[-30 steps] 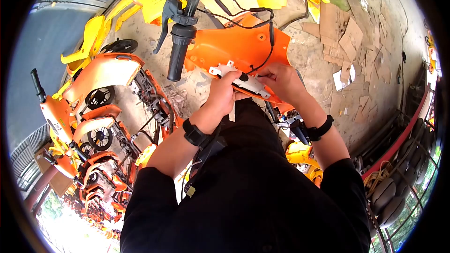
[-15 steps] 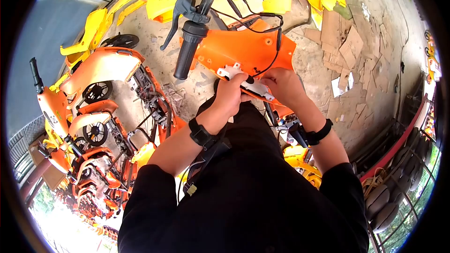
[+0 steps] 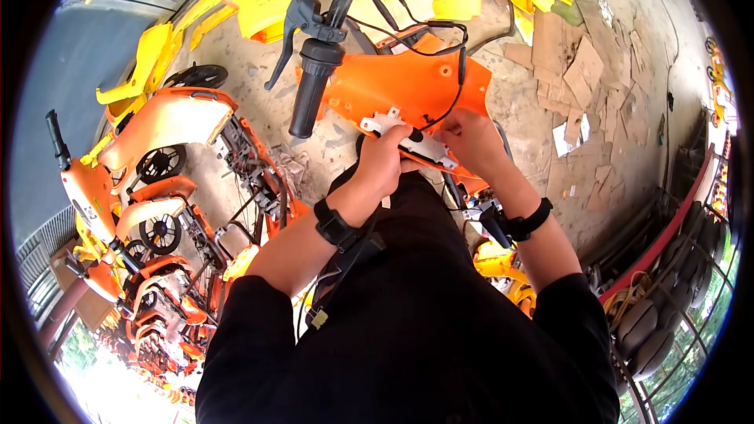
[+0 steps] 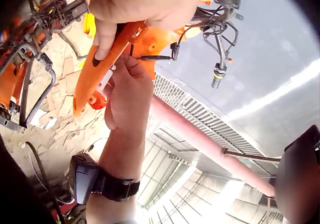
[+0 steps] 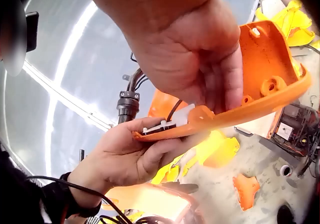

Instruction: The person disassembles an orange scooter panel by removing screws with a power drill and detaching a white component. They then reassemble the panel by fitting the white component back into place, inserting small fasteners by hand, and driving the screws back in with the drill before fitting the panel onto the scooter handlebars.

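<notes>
In the head view my left hand (image 3: 381, 161) grips the left end of an orange plastic shell (image 5: 272, 109), its thumb pressing on top. A pale grey-white part (image 3: 382, 122) with small tabs and a black piece lies along the shell's inner side. My right hand (image 3: 475, 141) is at the other end, its fingers bent down into the shell beside the pale part, as the right wrist view also shows. Whatever its fingertips work on is hidden, so I cannot tell if they pinch something. A black cable (image 3: 460, 78) runs down to the pale part, between the hands.
A handlebar with a black grip (image 3: 311, 98) and brake lever stands just beyond my hands, above an orange body panel (image 3: 385, 74). Orange scooters (image 3: 161, 188) line the left side. Yellow panels (image 3: 267, 4) lie ahead, cardboard pieces (image 3: 585, 71) on the floor at right.
The head view has shifted slightly, so the handlebar stands a little farther right than a second ago. Both hands keep their places on the orange shell, with only small movement of the right hand.
</notes>
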{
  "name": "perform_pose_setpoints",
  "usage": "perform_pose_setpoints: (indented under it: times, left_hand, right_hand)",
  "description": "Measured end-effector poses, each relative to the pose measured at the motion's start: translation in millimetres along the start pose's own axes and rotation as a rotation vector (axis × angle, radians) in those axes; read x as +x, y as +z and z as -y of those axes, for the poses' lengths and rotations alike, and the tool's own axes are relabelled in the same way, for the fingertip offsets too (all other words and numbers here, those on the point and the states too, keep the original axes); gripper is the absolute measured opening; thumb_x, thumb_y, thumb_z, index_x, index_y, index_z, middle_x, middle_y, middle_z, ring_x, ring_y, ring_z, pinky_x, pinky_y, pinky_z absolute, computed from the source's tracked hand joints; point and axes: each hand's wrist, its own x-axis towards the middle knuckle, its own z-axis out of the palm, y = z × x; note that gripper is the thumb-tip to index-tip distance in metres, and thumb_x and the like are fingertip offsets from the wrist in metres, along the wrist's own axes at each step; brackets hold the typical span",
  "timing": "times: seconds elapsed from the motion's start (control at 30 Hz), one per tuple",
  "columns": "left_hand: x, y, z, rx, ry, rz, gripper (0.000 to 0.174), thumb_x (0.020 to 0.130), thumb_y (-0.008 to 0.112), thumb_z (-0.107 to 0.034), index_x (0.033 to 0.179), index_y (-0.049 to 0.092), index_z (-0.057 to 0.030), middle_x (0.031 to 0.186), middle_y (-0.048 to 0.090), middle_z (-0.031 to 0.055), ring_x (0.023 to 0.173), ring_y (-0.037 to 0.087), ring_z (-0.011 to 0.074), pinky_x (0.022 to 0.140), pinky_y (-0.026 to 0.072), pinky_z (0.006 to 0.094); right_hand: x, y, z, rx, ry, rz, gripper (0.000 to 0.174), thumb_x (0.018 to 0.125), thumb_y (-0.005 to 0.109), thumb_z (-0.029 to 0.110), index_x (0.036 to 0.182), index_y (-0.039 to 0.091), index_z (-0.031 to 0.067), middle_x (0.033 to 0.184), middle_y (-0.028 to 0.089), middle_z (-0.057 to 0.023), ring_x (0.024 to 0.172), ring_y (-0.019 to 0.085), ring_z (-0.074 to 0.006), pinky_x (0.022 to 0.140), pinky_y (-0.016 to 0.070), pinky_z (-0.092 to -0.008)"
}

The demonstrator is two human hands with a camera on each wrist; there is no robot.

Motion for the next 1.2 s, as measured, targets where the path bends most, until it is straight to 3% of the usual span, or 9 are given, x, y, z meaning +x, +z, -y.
perform_pose_setpoints:
  times: [0.33, 0.5, 0.67, 0.73, 0.83, 0.87, 0.97, 1.03, 1.2]
  left_hand:
    - [2.0, -3.8, -9.8, -0.031, -0.017, 0.062, 0.026, 0.093, 0.052, -0.014, 0.112, 0.054, 0.0034, 0.106, 0.064, 0.0148, 0.093, 0.068, 0.0306, 0.073, 0.0614, 0.0468]
    - [13.2, -10.6, -12.4, -0.046, -0.024, 0.125, 0.023, 0.094, 0.053, -0.014, 0.109, 0.056, 0.0029, 0.107, 0.064, 0.0149, 0.095, 0.068, 0.0304, 0.075, 0.0609, 0.0462]
    - [35.9, -28.2, -3.5, 0.020, -0.071, 0.218, 0.026, 0.093, 0.054, -0.018, 0.107, 0.058, 0.0035, 0.103, 0.066, 0.0162, 0.093, 0.068, 0.0317, 0.075, 0.0616, 0.0444]
    - [39.1, -28.3, -4.2, 0.056, -0.090, 0.233, 0.024, 0.092, 0.056, -0.019, 0.105, 0.059, 0.0012, 0.107, 0.065, 0.0149, 0.101, 0.065, 0.0307, 0.082, 0.0589, 0.0457]
    - [56.8, -43.2, 1.1, 0.074, -0.117, 0.299, 0.023, 0.093, 0.056, -0.020, 0.107, 0.058, -0.0017, 0.112, 0.063, 0.0138, 0.111, 0.059, 0.0310, 0.094, 0.0517, 0.0516]
    - [60.1, -44.8, -0.3, 0.089, -0.130, 0.306, 0.023, 0.093, 0.056, -0.020, 0.107, 0.058, -0.0022, 0.115, 0.063, 0.0140, 0.114, 0.058, 0.0319, 0.097, 0.0476, 0.0538]
    - [64.3, -52.0, -6.1, 0.160, -0.119, 0.327, 0.023, 0.094, 0.054, -0.017, 0.114, 0.054, -0.0065, 0.118, 0.062, 0.0142, 0.119, 0.054, 0.0355, 0.104, 0.0397, 0.0571]
    - [75.3, -72.0, -11.3, 0.255, -0.098, 0.311, 0.026, 0.095, 0.053, -0.018, 0.118, 0.055, -0.0049, 0.121, 0.061, 0.0128, 0.120, 0.054, 0.0345, 0.104, 0.0401, 0.0565]
    - [69.9, -74.0, -10.6, 0.359, -0.071, 0.173, 0.031, 0.096, 0.051, -0.022, 0.119, 0.058, -0.0011, 0.122, 0.062, 0.0132, 0.118, 0.055, 0.0330, 0.099, 0.0444, 0.0551]
  right_hand:
    - [-15.2, -21.4, 2.8, 0.306, 0.008, -0.021, 0.023, 0.087, 0.070, 0.015, 0.101, 0.065, -0.0028, 0.079, 0.068, -0.0064, 0.070, 0.064, -0.0116, 0.065, 0.0527, -0.0267]
    - [-79.2, -77.8, -32.4, 0.697, -0.032, -0.481, 0.019, 0.095, 0.060, 0.011, 0.106, 0.063, -0.0037, 0.080, 0.065, -0.0053, 0.071, 0.063, -0.0113, 0.066, 0.0532, -0.0242]
    - [-190.7, -32.5, -189.0, 0.620, 0.454, -0.665, 0.017, 0.097, 0.057, 0.016, 0.104, 0.063, 0.0025, 0.080, 0.064, -0.0026, 0.067, 0.060, -0.0094, 0.062, 0.0509, -0.0232]
    - [-249.7, 20.4, -243.8, 0.255, 0.573, -0.631, 0.013, 0.093, 0.059, 0.012, 0.102, 0.061, 0.0034, 0.080, 0.065, -0.0048, 0.063, 0.060, -0.0102, 0.054, 0.0504, -0.0259]
    - [-317.6, 116.6, -311.0, 0.505, 0.917, -0.458, 0.031, 0.086, 0.068, 0.020, 0.110, 0.061, 0.0018, 0.084, 0.067, -0.0113, 0.059, 0.065, -0.0181, 0.053, 0.0553, -0.0311]
    - [-318.0, 125.6, -291.5, 0.439, 1.035, -0.508, 0.034, 0.081, 0.069, 0.025, 0.108, 0.065, 0.0041, 0.067, 0.065, -0.0098, 0.054, 0.063, -0.0207, 0.053, 0.0537, -0.0351]
    - [-324.8, 179.0, -324.3, 0.604, 1.168, -0.374, 0.050, 0.080, 0.069, 0.033, 0.118, 0.059, 0.0019, 0.089, 0.069, -0.0220, 0.072, 0.070, -0.0312, 0.071, 0.0569, -0.0375]
    - [-312.2, 211.5, -363.6, 0.121, 1.022, -0.287, 0.060, 0.080, 0.069, 0.031, 0.129, 0.050, 0.0034, 0.106, 0.065, -0.0245, 0.093, 0.067, -0.0362, 0.085, 0.0533, -0.0425]
    - [-212.8, 211.8, -410.8, -0.008, 1.015, -0.334, 0.077, 0.079, 0.068, 0.024, 0.144, 0.029, 0.0066, 0.136, 0.042, -0.0226, 0.126, 0.043, -0.0418, 0.102, 0.0411, -0.0487]
